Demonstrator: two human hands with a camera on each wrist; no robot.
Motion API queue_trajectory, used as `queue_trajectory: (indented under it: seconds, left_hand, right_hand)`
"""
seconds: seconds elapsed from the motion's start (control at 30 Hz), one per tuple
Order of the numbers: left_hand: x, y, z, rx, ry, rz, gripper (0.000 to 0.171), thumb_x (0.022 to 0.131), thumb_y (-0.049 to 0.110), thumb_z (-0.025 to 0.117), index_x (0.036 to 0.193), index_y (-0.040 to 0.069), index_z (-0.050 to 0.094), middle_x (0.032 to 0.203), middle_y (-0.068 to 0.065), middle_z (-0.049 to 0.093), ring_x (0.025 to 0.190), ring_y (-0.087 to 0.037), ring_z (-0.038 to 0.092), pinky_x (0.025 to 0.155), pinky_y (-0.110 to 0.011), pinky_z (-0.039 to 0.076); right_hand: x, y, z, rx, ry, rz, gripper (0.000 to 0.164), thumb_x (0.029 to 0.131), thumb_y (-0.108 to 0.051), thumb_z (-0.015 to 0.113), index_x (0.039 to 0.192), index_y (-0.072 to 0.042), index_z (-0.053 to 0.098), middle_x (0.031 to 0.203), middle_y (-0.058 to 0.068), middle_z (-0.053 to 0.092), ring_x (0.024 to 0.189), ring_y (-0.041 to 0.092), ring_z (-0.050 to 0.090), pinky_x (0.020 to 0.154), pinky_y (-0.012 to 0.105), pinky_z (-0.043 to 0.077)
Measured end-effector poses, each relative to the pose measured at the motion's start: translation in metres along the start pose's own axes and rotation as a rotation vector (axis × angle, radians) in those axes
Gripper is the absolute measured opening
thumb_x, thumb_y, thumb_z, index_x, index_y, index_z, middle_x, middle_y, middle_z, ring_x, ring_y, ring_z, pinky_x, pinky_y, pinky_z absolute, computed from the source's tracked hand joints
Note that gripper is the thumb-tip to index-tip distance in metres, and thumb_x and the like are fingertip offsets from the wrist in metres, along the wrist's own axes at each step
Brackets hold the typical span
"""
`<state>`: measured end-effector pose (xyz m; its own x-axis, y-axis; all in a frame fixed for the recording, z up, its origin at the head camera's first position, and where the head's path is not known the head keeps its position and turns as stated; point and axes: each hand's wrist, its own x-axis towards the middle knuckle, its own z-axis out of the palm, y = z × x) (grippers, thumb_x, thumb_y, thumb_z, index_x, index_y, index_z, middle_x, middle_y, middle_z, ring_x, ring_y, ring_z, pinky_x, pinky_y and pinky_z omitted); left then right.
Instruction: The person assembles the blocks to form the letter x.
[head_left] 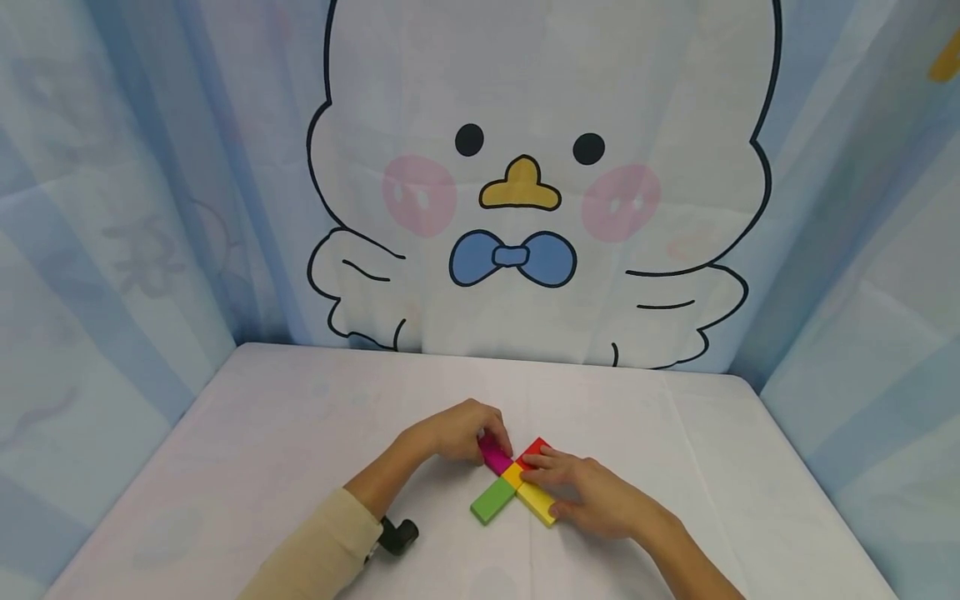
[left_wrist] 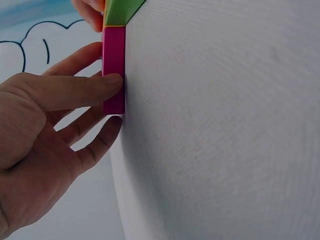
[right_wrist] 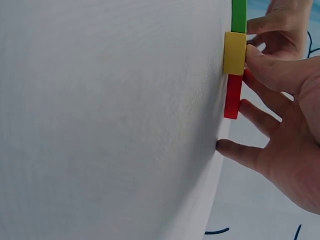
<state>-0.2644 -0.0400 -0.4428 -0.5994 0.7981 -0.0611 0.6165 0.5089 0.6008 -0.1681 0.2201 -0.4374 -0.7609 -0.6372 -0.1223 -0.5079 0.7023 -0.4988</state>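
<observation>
In the head view my left hand [head_left: 467,429] pinches a magenta block [head_left: 493,457] between thumb and fingers. In the left wrist view the thumb lies along the side of this magenta block [left_wrist: 114,55]. My right hand [head_left: 600,498] rests its fingertips on a red block [head_left: 534,451] and a small orange-yellow block [head_left: 512,476], with the thumb at the side of a yellow block [head_left: 537,505]. A green block [head_left: 491,502] lies at the near left. Together the blocks form a flat cross around the small orange-yellow one.
The blocks lie on a white cloth-covered table [head_left: 645,433]. Behind it hangs a curtain [head_left: 525,317] printed with a white cartoon bird, and patterned curtains stand on both sides. A black device [head_left: 397,537] sits at my left wrist, by a beige sleeve [head_left: 322,542].
</observation>
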Motion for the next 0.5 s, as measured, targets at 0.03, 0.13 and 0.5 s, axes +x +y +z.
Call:
queue_trajectory:
  seconds: [0.03,0.13,0.5]
  left_hand:
    - [0.0,0.0,0.0,-0.001,-0.001,-0.002,0.029,0.087,-0.002,0.08,0.107,0.018,0.082,0.105,0.006,0.07,0.098,-0.012,0.063,0.087,-0.021,0.055]
    - [-0.002,0.002,0.0,-0.004,-0.008,-0.029,0.028,0.088,0.002,0.081,0.11,0.019,0.081,0.108,0.006,0.07,0.099,-0.011,0.062,0.088,-0.021,0.056]
    - [-0.011,0.008,0.002,-0.042,0.015,-0.155,0.048,0.084,0.007,0.085,0.127,0.026,0.075,0.129,0.001,0.063,0.114,-0.016,0.06,0.091,-0.022,0.057]
  right_hand:
    - [0.0,0.0,0.0,-0.003,0.0,-0.001,0.054,0.094,-0.008,0.073,0.146,-0.017,0.063,0.16,-0.008,0.05,0.155,0.03,0.037,0.119,0.06,0.038]
    - [0.001,-0.001,0.0,-0.016,0.004,-0.006,0.053,0.094,-0.008,0.073,0.145,-0.017,0.064,0.159,-0.008,0.051,0.154,0.031,0.039,0.118,0.06,0.038]
    - [0.002,-0.001,-0.002,-0.057,0.021,-0.044,0.046,0.092,-0.01,0.075,0.138,-0.018,0.07,0.156,-0.005,0.055,0.149,0.032,0.045,0.117,0.061,0.039]
